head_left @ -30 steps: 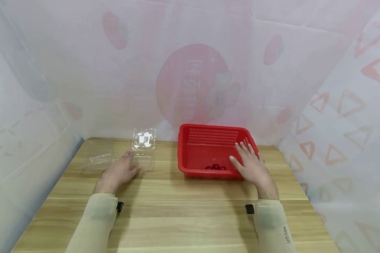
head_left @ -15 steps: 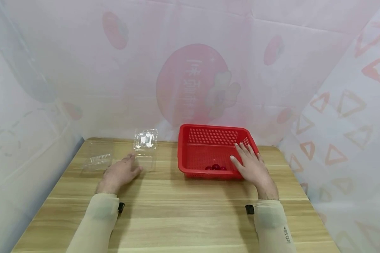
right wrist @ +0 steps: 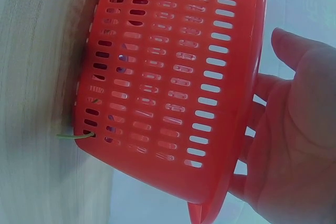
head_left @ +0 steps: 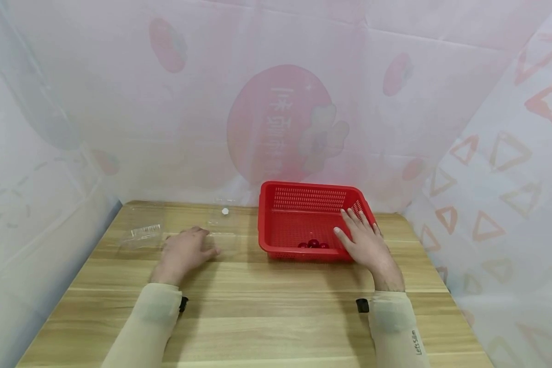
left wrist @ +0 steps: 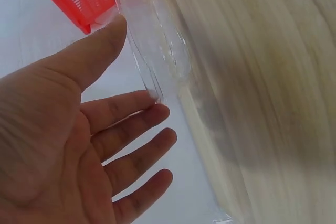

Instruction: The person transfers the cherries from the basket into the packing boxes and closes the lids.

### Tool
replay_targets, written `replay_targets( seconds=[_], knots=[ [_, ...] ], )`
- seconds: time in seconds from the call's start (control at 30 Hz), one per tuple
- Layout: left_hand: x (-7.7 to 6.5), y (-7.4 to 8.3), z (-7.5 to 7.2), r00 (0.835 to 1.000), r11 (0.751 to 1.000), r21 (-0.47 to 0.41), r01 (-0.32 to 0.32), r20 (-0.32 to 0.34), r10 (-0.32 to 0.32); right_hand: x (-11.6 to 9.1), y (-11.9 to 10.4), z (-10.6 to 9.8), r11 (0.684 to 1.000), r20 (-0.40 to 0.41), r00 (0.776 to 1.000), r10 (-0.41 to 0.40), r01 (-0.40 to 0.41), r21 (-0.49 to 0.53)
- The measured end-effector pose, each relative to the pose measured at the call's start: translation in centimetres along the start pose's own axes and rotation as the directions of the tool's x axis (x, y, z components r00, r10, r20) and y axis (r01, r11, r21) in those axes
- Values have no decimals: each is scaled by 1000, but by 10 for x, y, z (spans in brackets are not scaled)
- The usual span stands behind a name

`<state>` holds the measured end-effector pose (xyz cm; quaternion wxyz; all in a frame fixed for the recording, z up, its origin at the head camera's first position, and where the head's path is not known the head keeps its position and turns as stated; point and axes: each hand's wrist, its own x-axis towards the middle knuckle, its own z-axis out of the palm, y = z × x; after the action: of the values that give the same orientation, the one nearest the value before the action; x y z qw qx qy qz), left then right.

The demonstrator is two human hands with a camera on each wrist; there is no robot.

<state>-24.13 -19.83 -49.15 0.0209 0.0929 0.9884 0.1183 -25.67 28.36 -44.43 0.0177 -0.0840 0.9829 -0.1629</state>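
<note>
My left hand (head_left: 186, 253) touches the left side of a clear plastic clamshell box (left wrist: 157, 40), which lies with its lid folded back. In the left wrist view the thumb and index fingertip meet the box's edge, while the other fingers spread loosely. A red slotted plastic basket (head_left: 289, 225) stands right of centre, holding several dark red cherries (head_left: 313, 244) near its front wall. Over the basket's front right rim lies my right hand (head_left: 367, 245), fingers spread and gripping nothing. One green cherry stem (right wrist: 76, 136) pokes out through a slot in the right wrist view.
Another clear plastic box (head_left: 142, 232) lies at the left on the wooden table (head_left: 267, 317). Printed sheets (head_left: 188, 128) hang behind and on both sides, close to the table's back edge.
My left hand has moved to the right, and the clear clamshell box has slid right along with it, closer to the basket. The right hand, basket and cherries stay where they were.
</note>
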Motion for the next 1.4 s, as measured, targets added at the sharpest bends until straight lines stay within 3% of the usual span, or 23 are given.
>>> replay_targets(
  seconds=[0.1,0.4,0.73,0.93,1.17,1.4],
  knots=[
    [1,4,1,1000,1000,18,-20,-18,20,-1,-1,0,1000,-4,1000,-3,3,2],
    [4,4,7,997,997,-47,-56,-54,53,-2,-2,0,1000,-26,999,-23,23,1],
    [8,-1,12,988,992,25,-127,-91,129,-2,-3,-1,1000,-31,999,-27,27,5],
    [9,-1,13,984,986,23,-164,-67,165,-2,-3,-1,1000,-32,999,-27,27,0],
    [8,2,14,990,991,-12,-132,-43,131,-2,-4,-1,1000,-28,999,-23,23,0],
    [3,4,13,989,989,-25,-145,4,145,-3,-4,-1,1000,-23,1000,-18,18,11]
  ],
)
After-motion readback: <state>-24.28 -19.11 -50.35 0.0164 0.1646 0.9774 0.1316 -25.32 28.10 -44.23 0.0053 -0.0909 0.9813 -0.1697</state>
